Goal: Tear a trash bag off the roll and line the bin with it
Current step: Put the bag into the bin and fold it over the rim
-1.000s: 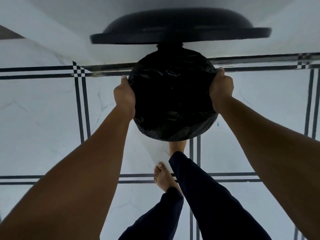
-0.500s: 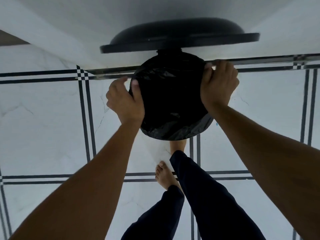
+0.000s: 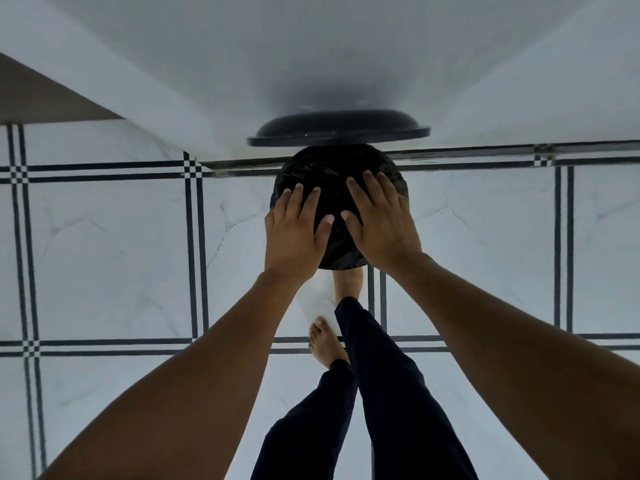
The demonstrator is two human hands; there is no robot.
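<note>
Both hands have left the bin's sides: the left hand (image 3: 294, 233) and right hand (image 3: 382, 226) now hover spread over the bag (image 3: 332, 174). The bin (image 3: 341, 263) seems lined, though contact is unclear.

view: one head-worn wide-angle camera, no second view to overlap | facing: steeply down over the person's own arms and legs | near: both forearms fill the lower frame | far: tiled floor (image 3: 114, 258) and wall (image 3: 311, 46) base at top | distortion: floor lines bend toward the edges
</note>
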